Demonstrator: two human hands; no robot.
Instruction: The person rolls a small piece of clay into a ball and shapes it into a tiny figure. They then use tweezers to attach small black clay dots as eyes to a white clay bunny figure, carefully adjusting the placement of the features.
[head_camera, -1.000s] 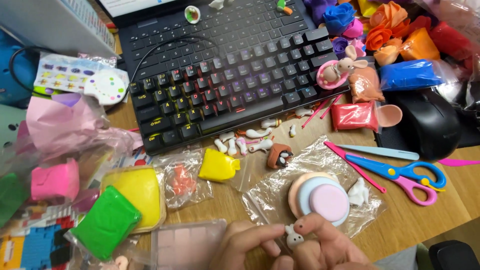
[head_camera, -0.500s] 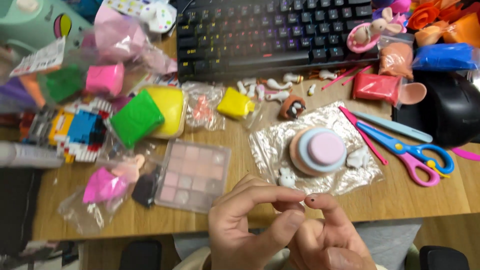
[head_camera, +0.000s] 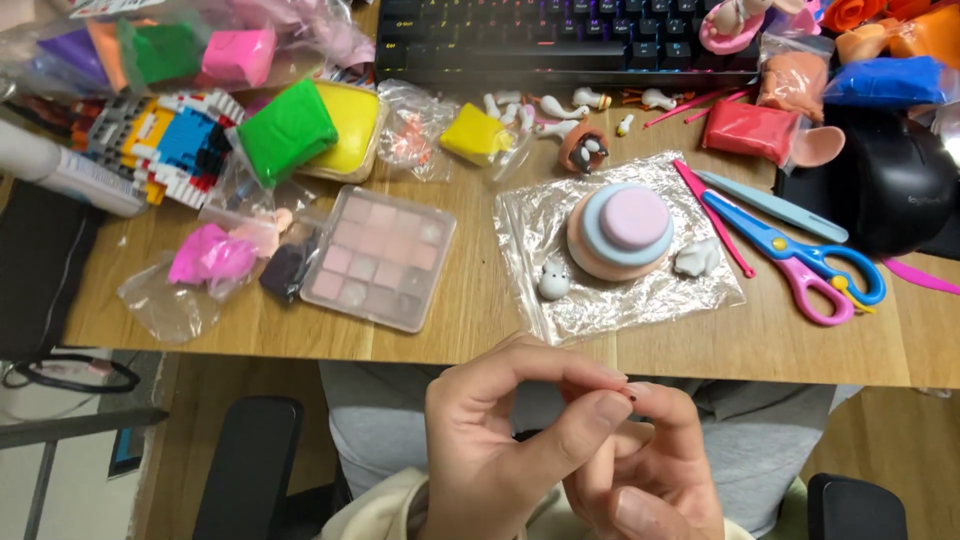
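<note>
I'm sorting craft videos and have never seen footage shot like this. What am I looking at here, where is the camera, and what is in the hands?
No machine here: these are one person's two bare hands, filmed by a camera worn on the head and looking down, so you see the lap, the chair and the edge of the wooden desk.

The left hand and right hand meet below the desk edge. Between their fingertips sits a tiny dark speck, too small to identify.

On the desk lies a sheet of clear wrap bearing a stacked clay cake in peach, blue and pink, with two small white figures beside it. To its right are blue and pink scissors; to its left a pink palette case, bagged clay blocks in green, yellow and pink, and a keyboard at the back.
</note>
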